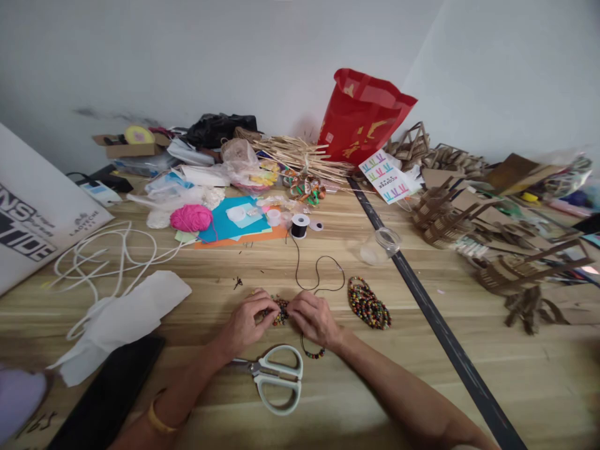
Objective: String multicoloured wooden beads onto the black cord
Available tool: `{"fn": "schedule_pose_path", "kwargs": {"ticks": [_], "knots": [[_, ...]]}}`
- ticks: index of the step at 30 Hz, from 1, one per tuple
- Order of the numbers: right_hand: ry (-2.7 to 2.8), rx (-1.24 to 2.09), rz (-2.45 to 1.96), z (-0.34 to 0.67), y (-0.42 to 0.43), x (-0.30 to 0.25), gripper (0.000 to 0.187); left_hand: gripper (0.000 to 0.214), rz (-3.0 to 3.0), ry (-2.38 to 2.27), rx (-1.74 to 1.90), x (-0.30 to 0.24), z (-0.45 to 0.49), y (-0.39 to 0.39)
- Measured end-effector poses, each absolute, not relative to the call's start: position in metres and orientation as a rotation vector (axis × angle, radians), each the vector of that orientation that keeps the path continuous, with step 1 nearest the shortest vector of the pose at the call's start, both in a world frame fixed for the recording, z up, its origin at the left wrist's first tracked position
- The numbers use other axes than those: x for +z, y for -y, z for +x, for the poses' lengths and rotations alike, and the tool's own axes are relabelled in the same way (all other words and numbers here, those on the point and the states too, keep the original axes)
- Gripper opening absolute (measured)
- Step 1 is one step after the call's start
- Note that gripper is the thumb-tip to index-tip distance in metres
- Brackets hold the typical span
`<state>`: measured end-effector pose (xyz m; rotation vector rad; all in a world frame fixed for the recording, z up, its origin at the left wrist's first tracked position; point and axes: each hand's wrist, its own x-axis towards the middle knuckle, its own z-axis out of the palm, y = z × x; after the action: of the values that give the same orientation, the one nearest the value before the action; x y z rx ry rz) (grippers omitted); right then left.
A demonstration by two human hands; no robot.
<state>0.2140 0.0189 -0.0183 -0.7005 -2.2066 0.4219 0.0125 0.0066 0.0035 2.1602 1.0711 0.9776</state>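
Note:
A small heap of multicoloured beads (281, 310) lies on the table between my hands. My left hand (249, 320) is at the heap's left edge, thumb and fingertips pinched together; whatever is between them is too small to make out. At the right edge, my right hand (315, 317) is closed on a thin black cord (332, 289). Part of that cord emerges below the hand as a short beaded strand (315, 355). The cord runs back to a spool of black cord (300, 226). Scissors with pale handles (281, 380) lie just below my hands.
Finished-looking bead strings (368, 303) lie to the right, near a clear plastic cup (375, 247) and a dark strip (435, 319) across the table. Pink yarn (191, 218), white cable (124, 250) and paper (135, 312) sit left. A red bag (365, 115) and small woven baskets (435, 215) stand behind.

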Motion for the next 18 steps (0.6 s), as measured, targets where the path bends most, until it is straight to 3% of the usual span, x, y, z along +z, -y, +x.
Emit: {"fn": "schedule_pose_path", "kwargs": {"ticks": [18], "knots": [[2.127,0.523,-0.767,0.212,-0.02,-0.016,0.013,0.012,2.634,-1.09,0.625,-0.003,0.021,0.005]]}}
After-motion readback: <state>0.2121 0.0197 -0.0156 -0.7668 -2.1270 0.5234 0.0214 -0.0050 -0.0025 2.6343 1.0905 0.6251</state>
